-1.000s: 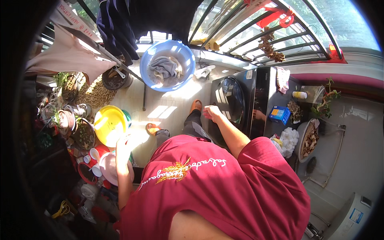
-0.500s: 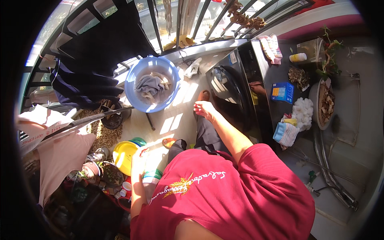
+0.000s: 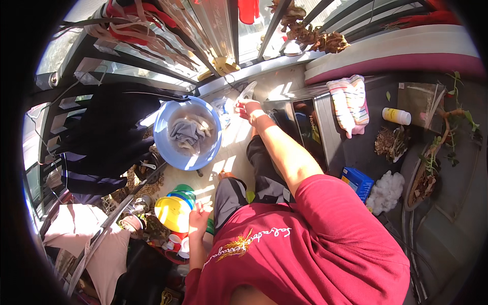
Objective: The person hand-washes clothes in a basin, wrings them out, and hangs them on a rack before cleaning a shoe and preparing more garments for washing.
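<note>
My right hand (image 3: 247, 109) is stretched forward over the floor, right of a light-blue basin (image 3: 218, 137). Its fingers are loosely bent and apart, and I see nothing held in them. Just beyond the fingertips is a crumpled greyish-white thing (image 3: 249, 90), perhaps a cloth; the frames do not show whether they touch. The basin holds murky water and a bunched grey cloth (image 3: 189, 133). My left hand (image 3: 199, 221) hangs low by my left leg, palm partly up, loosely open and without anything in it. Beside it stands a yellow basin (image 3: 173, 213).
A black front-loading washing machine (image 3: 310, 127) stands at the right, with a folded striped cloth (image 3: 349, 104) on top. A blue box (image 3: 357, 183) and white fluffy clump (image 3: 386, 193) lie further right. Dark clothes (image 3: 107, 127) hang at the left. A railing crosses the far side.
My right hand has moved farther forward, toward the crumpled greyish-white thing. My view has shifted and turned. My left hand stays low by the yellow basin.
</note>
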### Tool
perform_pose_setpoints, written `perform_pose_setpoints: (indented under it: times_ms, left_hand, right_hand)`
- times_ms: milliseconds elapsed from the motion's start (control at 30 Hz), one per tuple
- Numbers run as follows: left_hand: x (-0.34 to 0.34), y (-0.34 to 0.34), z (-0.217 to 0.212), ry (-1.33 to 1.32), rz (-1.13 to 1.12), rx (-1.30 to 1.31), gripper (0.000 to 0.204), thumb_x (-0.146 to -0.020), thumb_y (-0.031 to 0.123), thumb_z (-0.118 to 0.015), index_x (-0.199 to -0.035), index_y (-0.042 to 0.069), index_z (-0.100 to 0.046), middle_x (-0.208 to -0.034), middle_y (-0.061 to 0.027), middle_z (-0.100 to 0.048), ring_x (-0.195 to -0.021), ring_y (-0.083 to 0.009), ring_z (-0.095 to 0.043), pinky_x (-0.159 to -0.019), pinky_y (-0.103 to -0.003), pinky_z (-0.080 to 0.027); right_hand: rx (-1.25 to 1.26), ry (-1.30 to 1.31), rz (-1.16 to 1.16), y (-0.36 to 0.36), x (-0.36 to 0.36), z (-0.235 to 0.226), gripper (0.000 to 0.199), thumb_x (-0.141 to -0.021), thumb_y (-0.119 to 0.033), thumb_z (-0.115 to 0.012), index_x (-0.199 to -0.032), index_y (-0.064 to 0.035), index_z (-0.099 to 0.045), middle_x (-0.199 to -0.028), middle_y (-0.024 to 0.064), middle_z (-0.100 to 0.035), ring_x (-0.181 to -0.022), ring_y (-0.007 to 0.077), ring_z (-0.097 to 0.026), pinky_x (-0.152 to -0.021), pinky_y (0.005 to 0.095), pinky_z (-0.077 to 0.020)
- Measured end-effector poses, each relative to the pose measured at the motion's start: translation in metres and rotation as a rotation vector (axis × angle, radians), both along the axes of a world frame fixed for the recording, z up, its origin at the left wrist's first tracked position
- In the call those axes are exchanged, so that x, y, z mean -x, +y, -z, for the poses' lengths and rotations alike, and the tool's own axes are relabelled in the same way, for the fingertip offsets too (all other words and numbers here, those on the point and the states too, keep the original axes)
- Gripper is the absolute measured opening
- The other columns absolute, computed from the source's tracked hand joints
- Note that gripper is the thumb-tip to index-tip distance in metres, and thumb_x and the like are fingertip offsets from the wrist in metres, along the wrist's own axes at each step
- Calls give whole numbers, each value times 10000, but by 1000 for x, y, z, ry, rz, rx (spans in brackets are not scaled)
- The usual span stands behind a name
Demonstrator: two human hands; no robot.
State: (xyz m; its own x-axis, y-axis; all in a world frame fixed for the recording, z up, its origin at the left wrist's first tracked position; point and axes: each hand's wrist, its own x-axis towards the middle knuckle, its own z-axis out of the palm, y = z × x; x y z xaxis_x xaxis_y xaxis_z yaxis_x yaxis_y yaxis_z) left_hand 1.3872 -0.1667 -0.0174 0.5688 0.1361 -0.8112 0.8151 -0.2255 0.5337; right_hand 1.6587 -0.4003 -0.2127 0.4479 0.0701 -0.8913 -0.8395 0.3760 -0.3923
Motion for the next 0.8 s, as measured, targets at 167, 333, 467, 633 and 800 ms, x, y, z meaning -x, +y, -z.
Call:
perform_pose_setpoints:
  times_ms: [167,333,467,633,800]
  left_hand:
    - [-43,-8,55,-93,-132,171,259,-826,100,-561,-1055,-17,-525,-899,-63,-581,-759,-125,-552,-717,-247,-449]
    - [-126,-43,91,-3,-62,319,224,-844,51,-499,-1056,-20,-527,-906,-79,-603,-760,-119,-560,-718,-236,-446]
    - [-172,-76,146,23,71,386,213,-852,67,-489,-1044,-13,-533,-936,-86,-601,-793,-121,-565,-734,-233,-446]
    - [-200,-113,225,73,42,440,207,-844,60,-515,-1036,-16,-533,-895,-91,-611,-752,-125,-578,-696,-218,-449]
    - [-297,-126,261,-412,-36,425,354,-792,10,-547,-1135,-8,-464,-991,-73,-542,-796,-111,-547,-736,-229,-444]
  right_hand:
    - [-57,15,354,-19,-45,49,131,-855,-153,-466,-912,-68,-547,-782,62,-594,-700,196,-599,-565,311,-491]
    - [5,-6,441,-18,-67,88,232,-870,-184,-422,-1028,-30,-494,-894,118,-555,-663,225,-579,-522,323,-483]
    - [150,211,736,-35,-109,113,328,-849,-231,-447,-1124,-52,-453,-992,121,-515,-722,232,-582,-557,335,-489]
    - [753,267,951,-103,-173,173,386,-814,-230,-409,-1085,31,-490,-1121,236,-505,-981,370,-532,-830,444,-445]
    - [1244,216,1069,-161,-223,208,243,-809,-194,-468,-974,-21,-513,-1029,153,-496,-930,338,-505,-801,426,-421]
